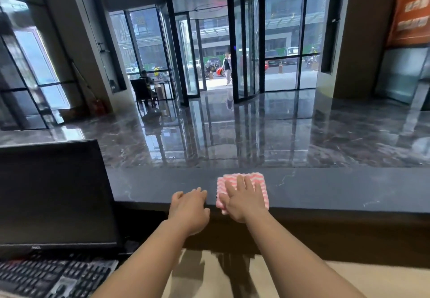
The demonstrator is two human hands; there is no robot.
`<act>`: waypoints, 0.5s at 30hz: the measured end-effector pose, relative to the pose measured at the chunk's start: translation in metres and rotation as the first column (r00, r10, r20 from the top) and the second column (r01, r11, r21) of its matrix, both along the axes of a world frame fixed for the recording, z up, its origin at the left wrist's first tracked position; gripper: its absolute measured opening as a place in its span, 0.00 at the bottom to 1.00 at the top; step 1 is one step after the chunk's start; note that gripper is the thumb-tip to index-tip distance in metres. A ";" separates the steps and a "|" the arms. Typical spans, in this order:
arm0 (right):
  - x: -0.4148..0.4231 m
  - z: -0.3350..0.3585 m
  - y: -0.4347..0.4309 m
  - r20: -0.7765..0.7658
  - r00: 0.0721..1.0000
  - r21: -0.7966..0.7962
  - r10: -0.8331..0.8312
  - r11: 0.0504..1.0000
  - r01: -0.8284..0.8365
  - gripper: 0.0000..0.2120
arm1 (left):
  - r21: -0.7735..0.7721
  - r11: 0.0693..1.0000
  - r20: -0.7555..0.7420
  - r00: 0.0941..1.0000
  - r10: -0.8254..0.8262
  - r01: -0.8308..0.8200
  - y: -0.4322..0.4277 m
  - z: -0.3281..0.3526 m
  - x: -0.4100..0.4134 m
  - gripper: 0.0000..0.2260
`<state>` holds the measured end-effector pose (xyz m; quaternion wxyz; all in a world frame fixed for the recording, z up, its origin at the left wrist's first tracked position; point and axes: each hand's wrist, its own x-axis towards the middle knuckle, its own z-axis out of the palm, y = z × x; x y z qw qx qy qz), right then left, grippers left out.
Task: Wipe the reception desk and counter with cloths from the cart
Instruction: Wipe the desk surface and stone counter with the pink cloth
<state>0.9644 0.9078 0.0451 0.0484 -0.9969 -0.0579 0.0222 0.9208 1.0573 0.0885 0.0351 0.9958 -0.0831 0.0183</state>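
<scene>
A raised counter (325, 188) of dark, polished stone with pale veins is seen running across the view, and a lower, beige desk surface (372, 279) is seen below its near side. On the desk at the left, a black monitor (53, 195) and a black keyboard (46, 276) are placed. Beyond the counter, a glossy marble lobby floor (232, 130) is shown, leading to a glass revolving door (216, 48) set in tall glazed walls. An orange banner (409, 6) is hung at the upper right.

A pink-and-white cloth (258, 181) with wavy stripes is laid on the counter top, folded into a rough square. It is set at the counter's near edge, over which its near left corner droops slightly.

The right hand (244, 202) is pressed flat on the cloth, with fingers straight and spread. The left hand (189, 207) is rested on the counter's near edge just beside the cloth, fingers extended and close together; nothing is held in it.
</scene>
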 end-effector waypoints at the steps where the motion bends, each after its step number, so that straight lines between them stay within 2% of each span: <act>1: 0.007 0.001 0.001 -0.004 1.000 0.009 -0.006 1.000 0.006 0.30 | 0.020 1.000 -0.008 1.000 0.001 -0.001 0.001 -0.003 0.005 0.21; 8: 0.057 0.002 -0.027 -0.053 0.995 0.064 -0.084 0.994 0.087 0.28 | 0.155 0.988 -0.019 1.000 -0.007 0.010 -0.004 -0.016 0.034 0.14; 15: 0.054 0.005 -0.139 -0.097 0.912 0.051 -0.400 0.913 0.406 0.28 | 0.174 0.984 -0.043 0.999 -0.027 0.034 0.000 -0.015 0.039 0.16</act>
